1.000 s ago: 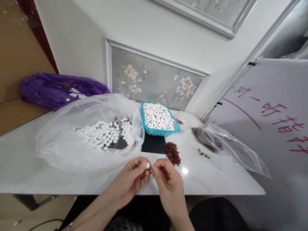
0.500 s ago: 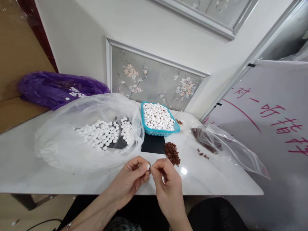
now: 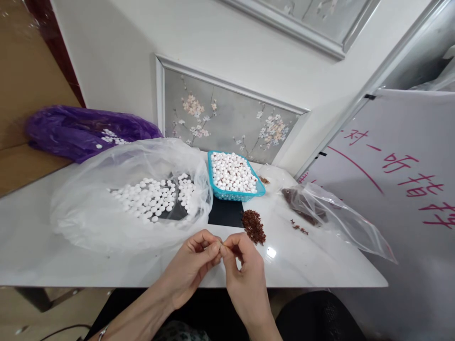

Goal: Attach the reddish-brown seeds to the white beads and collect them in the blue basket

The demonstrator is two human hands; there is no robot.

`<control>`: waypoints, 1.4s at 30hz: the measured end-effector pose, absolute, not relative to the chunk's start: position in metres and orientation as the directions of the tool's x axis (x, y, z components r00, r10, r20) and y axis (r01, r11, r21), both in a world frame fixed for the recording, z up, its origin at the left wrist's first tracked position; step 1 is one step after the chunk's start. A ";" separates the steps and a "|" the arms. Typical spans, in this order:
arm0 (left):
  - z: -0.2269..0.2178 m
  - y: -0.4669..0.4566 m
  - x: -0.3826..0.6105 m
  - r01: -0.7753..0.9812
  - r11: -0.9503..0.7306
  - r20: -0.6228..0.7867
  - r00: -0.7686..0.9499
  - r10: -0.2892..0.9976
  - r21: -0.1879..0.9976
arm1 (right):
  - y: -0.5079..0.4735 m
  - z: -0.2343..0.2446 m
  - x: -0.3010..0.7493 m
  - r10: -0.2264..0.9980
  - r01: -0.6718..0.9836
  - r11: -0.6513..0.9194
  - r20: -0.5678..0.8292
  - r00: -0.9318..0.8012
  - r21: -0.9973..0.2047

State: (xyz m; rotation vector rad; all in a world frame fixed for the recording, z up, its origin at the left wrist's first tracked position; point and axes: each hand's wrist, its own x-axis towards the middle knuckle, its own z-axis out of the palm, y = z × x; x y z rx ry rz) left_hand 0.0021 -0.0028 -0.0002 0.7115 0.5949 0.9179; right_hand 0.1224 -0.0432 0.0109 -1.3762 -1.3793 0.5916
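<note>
My left hand (image 3: 194, 265) and my right hand (image 3: 241, 274) meet fingertip to fingertip just above the near edge of the white table (image 3: 42, 251). The left fingers pinch a small white bead, now almost hidden between the fingertips. The right thumb and forefinger press against it, holding something tiny that I cannot make out. A small pile of reddish-brown bits (image 3: 253, 226) lies just beyond my right hand. Farther back stand a blue basket (image 3: 249, 193) full of white beads and a clear bag (image 3: 88, 208) with several white beads.
A purple bag (image 3: 71, 130) with a few white beads lies at the back left. A clear zip bag (image 3: 341, 222) holding reddish-brown bits lies at the right. A black sheet (image 3: 225, 214) sits under the basket. A framed flower picture (image 3: 227, 118) leans on the wall; a lettered whiteboard (image 3: 398, 180) stands right.
The fingertips of both hands have closed tighter together. The white bead, plainly visible a second ago, is now almost covered by them.
</note>
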 end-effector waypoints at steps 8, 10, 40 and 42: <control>0.004 -0.005 0.001 -0.483 0.481 -0.175 0.549 0.818 0.732 | -0.043 0.020 0.145 0.987 0.075 0.134 0.126 -0.103 -0.988; 0.005 -0.005 0.002 -0.482 0.486 -0.175 0.555 0.813 0.729 | -0.046 0.022 0.148 0.979 0.151 0.177 0.158 -0.128 -0.972; 0.004 -0.008 0.001 -0.438 0.465 -0.173 0.557 0.812 0.769 | -0.055 0.021 0.143 0.964 0.295 0.264 0.251 -0.083 -0.918; 0.003 -0.006 0.001 -0.441 0.476 -0.181 0.561 0.808 0.761 | -0.055 0.021 0.144 0.969 0.254 0.243 0.222 -0.111 -0.936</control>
